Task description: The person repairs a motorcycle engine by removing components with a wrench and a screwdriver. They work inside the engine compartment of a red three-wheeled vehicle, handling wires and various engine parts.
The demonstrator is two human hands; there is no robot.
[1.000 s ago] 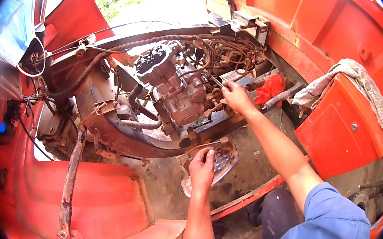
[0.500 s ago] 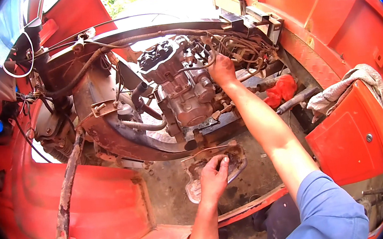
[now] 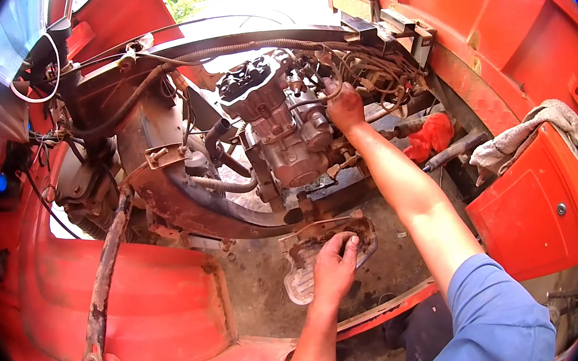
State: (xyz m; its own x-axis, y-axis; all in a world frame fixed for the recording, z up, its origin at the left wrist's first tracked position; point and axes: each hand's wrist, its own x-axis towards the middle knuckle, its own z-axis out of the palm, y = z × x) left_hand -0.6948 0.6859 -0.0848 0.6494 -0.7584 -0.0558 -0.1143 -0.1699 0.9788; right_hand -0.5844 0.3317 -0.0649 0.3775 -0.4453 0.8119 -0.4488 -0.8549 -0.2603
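Note:
At the right side of the greasy metal engine (image 3: 292,148), my right hand (image 3: 346,108) is closed, its fingers curled in beside a thin hose (image 3: 316,101). What they grip is hidden among the engine parts. My left hand (image 3: 335,269) is held over a dirty metal cover (image 3: 302,282) lying on the floor below the engine. Its thumb and forefinger are pressed together; anything between them is too small to make out. The engine's top is uncovered, showing a dark cavity (image 3: 245,78) within a pale rim.
A dark curved frame (image 3: 237,222) runs beneath and left of the engine, with a ribbed cable sleeve (image 3: 217,52) above. Tangled wires (image 3: 391,79) and a red rag (image 3: 430,137) lie to the right. A grey towel (image 3: 556,118) drapes over a red box (image 3: 531,210). A rusty strut (image 3: 107,287) stands left.
The whole view has shifted slightly, so the engine and cover appear a little farther right. My right hand stays at the engine, and my left stays pinched above the cover.

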